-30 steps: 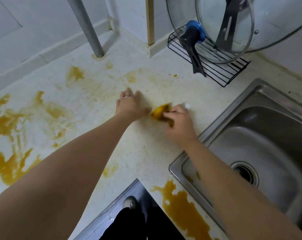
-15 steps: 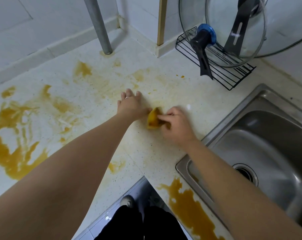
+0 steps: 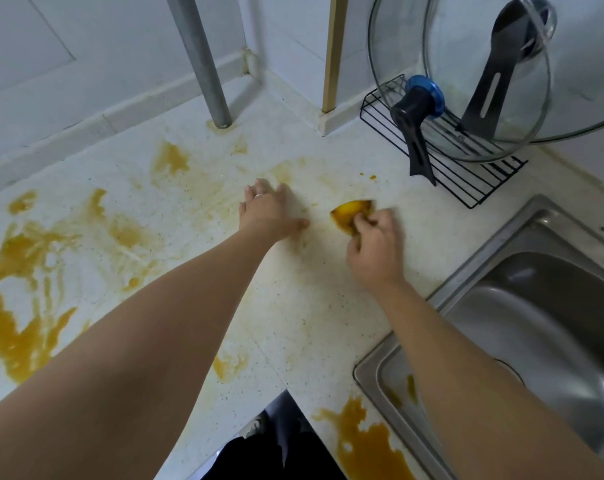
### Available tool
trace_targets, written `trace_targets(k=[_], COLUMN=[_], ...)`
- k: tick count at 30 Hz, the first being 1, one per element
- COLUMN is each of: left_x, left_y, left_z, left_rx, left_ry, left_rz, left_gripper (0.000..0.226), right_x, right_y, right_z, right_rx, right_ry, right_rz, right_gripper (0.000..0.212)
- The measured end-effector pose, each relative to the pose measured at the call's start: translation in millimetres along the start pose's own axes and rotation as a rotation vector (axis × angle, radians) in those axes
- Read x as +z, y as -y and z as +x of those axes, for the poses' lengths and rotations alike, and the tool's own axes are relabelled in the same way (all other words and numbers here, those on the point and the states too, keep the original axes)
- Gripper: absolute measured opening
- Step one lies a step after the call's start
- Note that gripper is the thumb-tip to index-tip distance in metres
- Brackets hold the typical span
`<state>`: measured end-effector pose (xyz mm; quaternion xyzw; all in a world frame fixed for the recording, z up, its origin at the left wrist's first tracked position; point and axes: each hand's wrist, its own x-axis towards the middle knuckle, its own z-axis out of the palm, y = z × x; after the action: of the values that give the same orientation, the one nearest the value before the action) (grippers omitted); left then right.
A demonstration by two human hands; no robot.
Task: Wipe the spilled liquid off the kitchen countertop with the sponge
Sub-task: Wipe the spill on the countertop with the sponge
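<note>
Your right hand [image 3: 375, 249] has pushed the yellow sponge [image 3: 351, 213] further from your left hand [image 3: 269, 211], which lies flat, fingers spread, bracing you on the countertop [image 3: 293, 313]; right fingers pinch the sponge, scrubbing beside the sink [image 3: 522, 306].

sponge [image 3: 349, 212] on countertop [image 3: 293, 306] under right hand [image 3: 375, 249] | left hand [image 3: 267, 214] just left | sink [image 3: 542, 306] right | lid rack [image 3: 466, 174] behind

Speckled white countertop [image 3: 314, 306], smeared with orange spill [image 3: 20, 313]; bearing sponge [image 3: 350, 211], wire rack [image 3: 466, 171], flat left hand [image 3: 269, 211].
</note>
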<state>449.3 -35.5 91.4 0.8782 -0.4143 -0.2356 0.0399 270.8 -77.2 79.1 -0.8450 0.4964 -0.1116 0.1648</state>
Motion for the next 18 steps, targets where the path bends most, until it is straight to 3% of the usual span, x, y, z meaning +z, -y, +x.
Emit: trace_targets(k=[2,7,9,13,18], left_x=[-2,-4,-4,-2,-2], left_y=[-2,0,-1,0,3], left_z=[4,7,8,9,11], left_rx=[-0.007,-0.019,-0.029,-0.025,-0.027], left_ry=[0.003,0.039,0.039,0.022,0.03], left_rz=[-0.006,-0.023,-0.025,-0.027,-0.043], left_gripper=[0.085,0.093,0.094,0.094,0.096], right_x=[2,-13,-11,3,-5], right_y=[-7,-29,-13,13,4], right_z=[8,64,75,65,82], right_rx=[-0.055,0.239,0.195,-0.102,0.121], right_ry=[-0.005,-0.099,-0.043,0.046,-0.064], right_rz=[0.022,-0.085,-0.067,-0.053,-0.065], right_gripper=[0.04,0.032,0.036,0.04,0.038])
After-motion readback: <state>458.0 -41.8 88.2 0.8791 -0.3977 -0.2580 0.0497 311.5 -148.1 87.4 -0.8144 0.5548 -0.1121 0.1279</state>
